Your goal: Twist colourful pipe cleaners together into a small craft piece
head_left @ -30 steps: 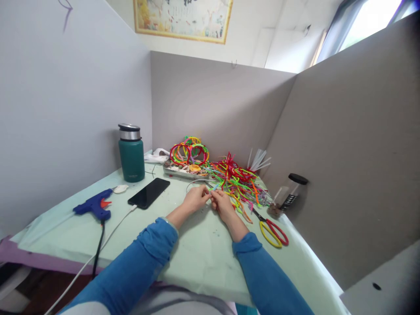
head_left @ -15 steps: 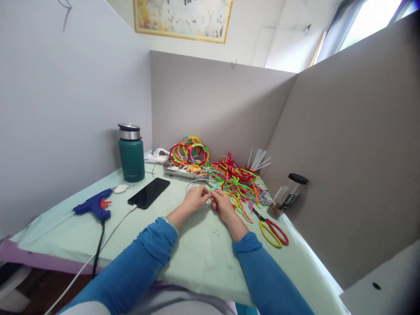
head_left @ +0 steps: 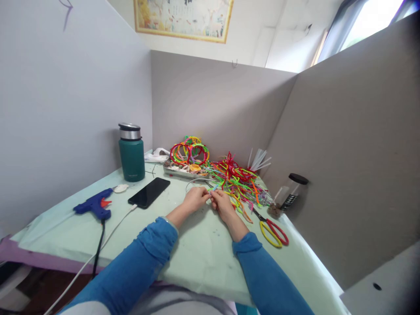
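My left hand and my right hand meet fingertip to fingertip over the middle of the table. Both are closed in a pinch on a thin pipe cleaner. A light blue bit of pipe cleaner shows just past the fingertips; the rest of what they grip is mostly hidden by the fingers. A pale thin strand curves out on the far side of my left hand. Right beyond my right hand lies a tangled heap of coloured pipe cleaners.
Scissors lie right of my right hand, near a clear jar with a black lid. A metal tray with pipe-cleaner rings stands behind. On the left are a phone, a blue glue gun and a green bottle. Grey partitions enclose the table.
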Demonstrator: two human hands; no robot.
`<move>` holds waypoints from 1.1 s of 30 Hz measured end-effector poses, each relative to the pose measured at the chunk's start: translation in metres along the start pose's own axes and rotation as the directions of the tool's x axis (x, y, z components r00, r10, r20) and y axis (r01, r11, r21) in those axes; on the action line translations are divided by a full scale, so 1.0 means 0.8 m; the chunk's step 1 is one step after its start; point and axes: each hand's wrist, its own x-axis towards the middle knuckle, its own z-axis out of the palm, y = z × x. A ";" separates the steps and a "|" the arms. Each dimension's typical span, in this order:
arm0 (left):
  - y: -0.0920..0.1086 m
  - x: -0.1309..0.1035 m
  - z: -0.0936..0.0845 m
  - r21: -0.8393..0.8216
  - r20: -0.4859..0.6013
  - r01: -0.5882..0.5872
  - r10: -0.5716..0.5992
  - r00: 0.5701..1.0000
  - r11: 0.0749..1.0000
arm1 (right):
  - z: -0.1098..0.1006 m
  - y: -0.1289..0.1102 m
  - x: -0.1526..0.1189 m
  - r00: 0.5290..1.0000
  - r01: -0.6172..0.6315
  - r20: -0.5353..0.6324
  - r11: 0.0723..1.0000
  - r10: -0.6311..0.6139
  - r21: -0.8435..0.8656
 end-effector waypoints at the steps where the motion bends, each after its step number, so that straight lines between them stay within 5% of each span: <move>1: 0.000 0.000 0.000 0.004 0.004 0.000 0.000 1.000 1.000 | 0.000 0.000 0.000 1.000 0.003 0.000 1.000 -0.003 -0.001; 33: -0.003 0.000 0.004 0.003 0.000 0.004 -0.004 1.000 1.000 | -0.001 0.001 0.001 1.000 0.012 0.008 1.000 -0.012 -0.011</move>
